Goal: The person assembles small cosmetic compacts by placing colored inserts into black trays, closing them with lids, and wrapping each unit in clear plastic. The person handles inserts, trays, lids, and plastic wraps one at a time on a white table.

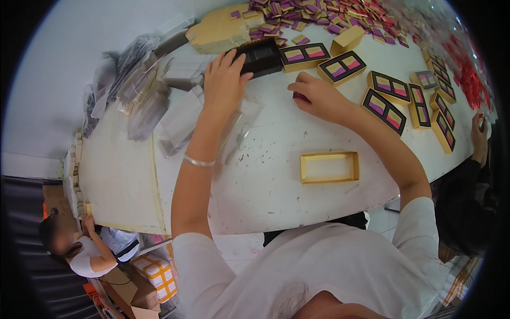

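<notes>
On the white bench [265, 181], the left hand [223, 80] reaches forward with its fingers spread and laid over the near edge of a black tray [260, 57], gripping it; the tray lies just beyond the fingertips, at the far side of the bench from the person. The right hand [319, 95] sits to the right of the tray, curled loosely, its fingertips pinching a small dark piece [300, 97] against the bench. An open gold box [329, 167] lies nearer the person than the tray, apart from both hands. Just right of the tray stand filled boxes [305, 55] holding pink and purple pieces, more of them running on in a row to the right. Beyond the tray is a heap of small wrapped pieces [319, 13]. Left of the tray lie clear plastic covers [143, 101].
</notes>
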`<state>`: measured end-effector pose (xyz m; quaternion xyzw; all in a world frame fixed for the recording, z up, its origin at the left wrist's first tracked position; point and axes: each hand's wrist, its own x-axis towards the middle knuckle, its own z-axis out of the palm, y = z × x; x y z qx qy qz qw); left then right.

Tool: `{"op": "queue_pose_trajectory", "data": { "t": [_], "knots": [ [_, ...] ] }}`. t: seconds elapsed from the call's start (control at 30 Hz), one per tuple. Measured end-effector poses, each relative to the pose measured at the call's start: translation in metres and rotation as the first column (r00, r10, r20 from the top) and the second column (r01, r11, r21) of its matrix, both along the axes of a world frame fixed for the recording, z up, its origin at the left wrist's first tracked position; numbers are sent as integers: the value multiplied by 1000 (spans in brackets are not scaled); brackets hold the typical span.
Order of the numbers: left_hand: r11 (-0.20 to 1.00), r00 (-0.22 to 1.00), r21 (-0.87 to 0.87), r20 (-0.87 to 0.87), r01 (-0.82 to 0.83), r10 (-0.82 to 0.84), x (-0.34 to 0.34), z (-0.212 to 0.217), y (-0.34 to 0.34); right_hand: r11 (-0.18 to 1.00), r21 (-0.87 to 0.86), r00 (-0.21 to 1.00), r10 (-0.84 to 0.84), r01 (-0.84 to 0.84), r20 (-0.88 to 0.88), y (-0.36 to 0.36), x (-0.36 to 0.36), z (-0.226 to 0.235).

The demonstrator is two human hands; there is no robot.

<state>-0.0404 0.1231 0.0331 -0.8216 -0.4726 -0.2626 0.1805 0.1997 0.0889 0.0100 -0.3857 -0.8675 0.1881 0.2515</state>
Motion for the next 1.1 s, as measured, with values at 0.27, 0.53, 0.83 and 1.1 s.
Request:
{"op": "queue_pose_trajectory", "data": {
  "t": [0.27, 0.53, 0.83, 1.1],
  "knots": [
    [869, 940, -474, 209, -143, 269, 7, 23, 21, 851, -523, 847, -251, -38, -469, 0, 38, 10],
    [391, 348, -369, 929, 843, 125, -8, 62, -31, 950, 279, 921, -19, 137, -389, -52, 37, 72],
    [-542, 486, -270, 818, 796, 306, 39, 18, -99, 902, 298, 949, 287, -314, 130, -120, 61, 83],
    [607, 772, -539, 599, 584, -210, 44, 12, -144, 989, 40, 982, 135, -141, 132, -136, 88, 27]
  ]
}}
